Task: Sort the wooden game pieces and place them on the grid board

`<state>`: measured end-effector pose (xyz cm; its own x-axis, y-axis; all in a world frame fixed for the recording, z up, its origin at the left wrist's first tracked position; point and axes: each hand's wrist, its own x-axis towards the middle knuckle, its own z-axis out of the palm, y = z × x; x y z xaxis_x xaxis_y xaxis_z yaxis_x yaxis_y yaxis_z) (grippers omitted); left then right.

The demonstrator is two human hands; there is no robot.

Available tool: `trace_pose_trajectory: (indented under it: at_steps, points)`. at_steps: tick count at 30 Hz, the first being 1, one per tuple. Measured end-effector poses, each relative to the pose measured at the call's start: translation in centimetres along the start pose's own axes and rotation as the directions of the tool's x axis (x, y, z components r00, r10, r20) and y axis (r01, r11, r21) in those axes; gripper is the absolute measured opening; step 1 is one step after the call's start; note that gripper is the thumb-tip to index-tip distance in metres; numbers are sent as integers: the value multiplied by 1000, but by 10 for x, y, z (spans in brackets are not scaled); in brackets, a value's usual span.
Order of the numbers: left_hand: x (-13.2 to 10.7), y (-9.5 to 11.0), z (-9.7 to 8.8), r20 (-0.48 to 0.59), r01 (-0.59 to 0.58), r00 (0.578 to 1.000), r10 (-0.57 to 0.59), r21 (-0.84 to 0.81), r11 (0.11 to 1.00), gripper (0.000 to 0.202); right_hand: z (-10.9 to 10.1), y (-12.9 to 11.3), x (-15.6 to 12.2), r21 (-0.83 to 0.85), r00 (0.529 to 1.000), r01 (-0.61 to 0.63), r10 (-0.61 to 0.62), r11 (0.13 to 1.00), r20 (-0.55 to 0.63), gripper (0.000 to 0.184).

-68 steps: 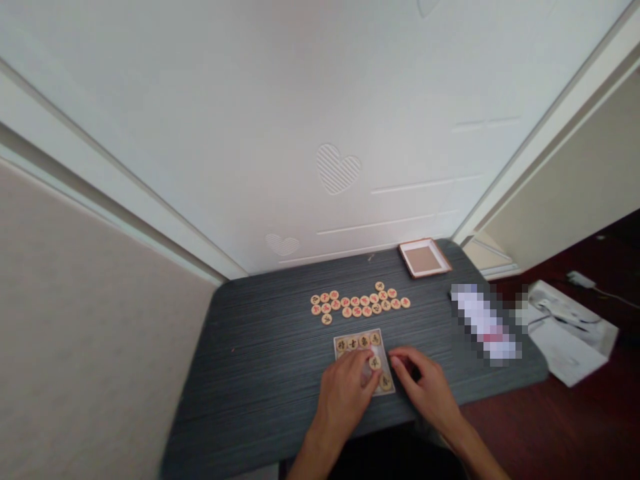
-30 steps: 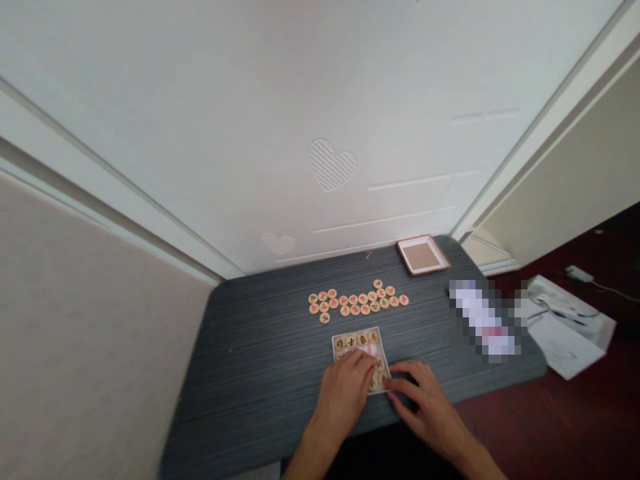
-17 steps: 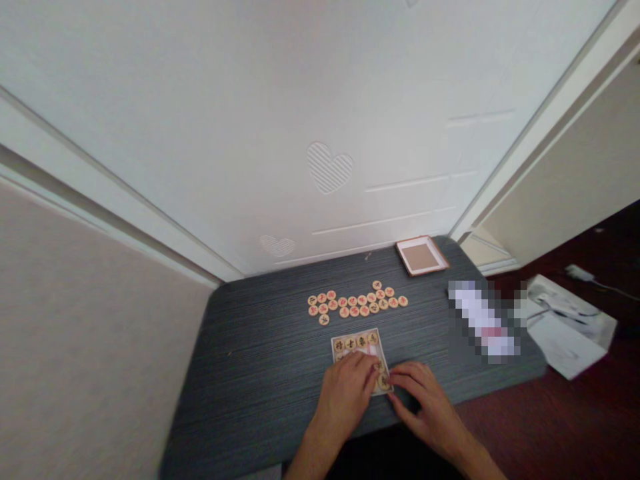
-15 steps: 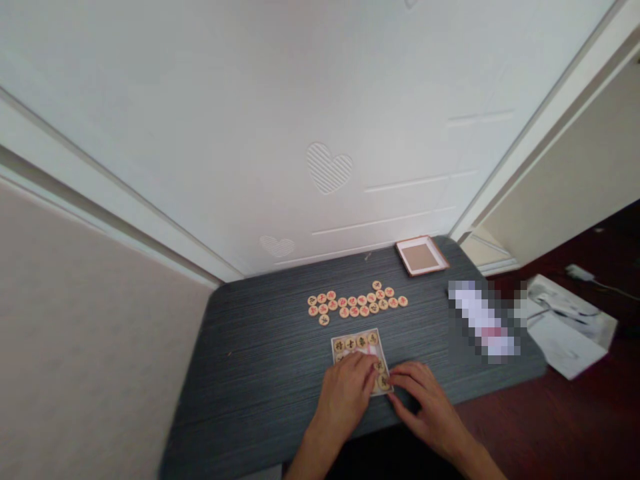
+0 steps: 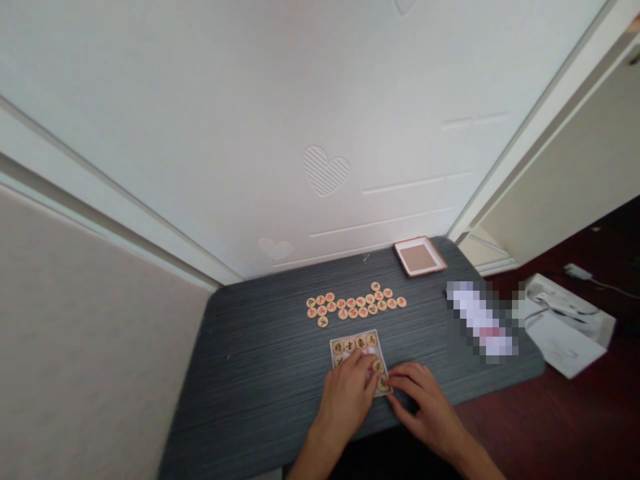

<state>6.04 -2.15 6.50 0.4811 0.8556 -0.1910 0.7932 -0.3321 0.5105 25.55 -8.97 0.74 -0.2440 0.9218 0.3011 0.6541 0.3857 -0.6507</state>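
An open white-walled box (image 5: pixel 333 353) near the table's front edge holds round wooden Chinese chess pieces with black characters. Its far row (image 5: pixel 349 345) is in plain sight. My left hand (image 5: pixel 347 390) reaches over the box with its fingers curled and covers much of the inside. Thumb and forefinger close around a Chinese chess piece (image 5: pixel 379 366) by the right wall. At the near right corner, my right hand (image 5: pixel 425 400) has fingertips and thumb against the box, beside another piece (image 5: pixel 383 383). What lies under my left palm is hidden.
Beyond the box, several more pieces (image 5: pixel 353 313), mostly red-lettered, lie flat in loose rows on the dark table (image 5: pixel 260 373). The box lid (image 5: pixel 420 257) rests upturned at the far right. A blurred-out item (image 5: pixel 480 320) lies at the right edge. A white door rises behind.
The view has shifted slightly. My left fingers have moved a little, and the piece by the right wall shows more clearly. My right hand stays at the box corner.
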Motion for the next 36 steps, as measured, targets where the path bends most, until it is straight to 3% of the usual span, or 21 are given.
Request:
trace_pose_trajectory:
  at_steps: [15,29,36]
  points:
    - [3,6,4,-29,96,995,-97,-23,995,11,0,2,-2,-46,998,11,-8,999,70,27]
    - [1,2,2,9,57,998,-57,-11,998,17,-4,-2,1,-32,998,-7,9,999,69,26]
    - [-5,-13,-13,-172,21,985,-35,-82,996,26,-6,-5,1,-23,998,-19,20,1000,59,28]
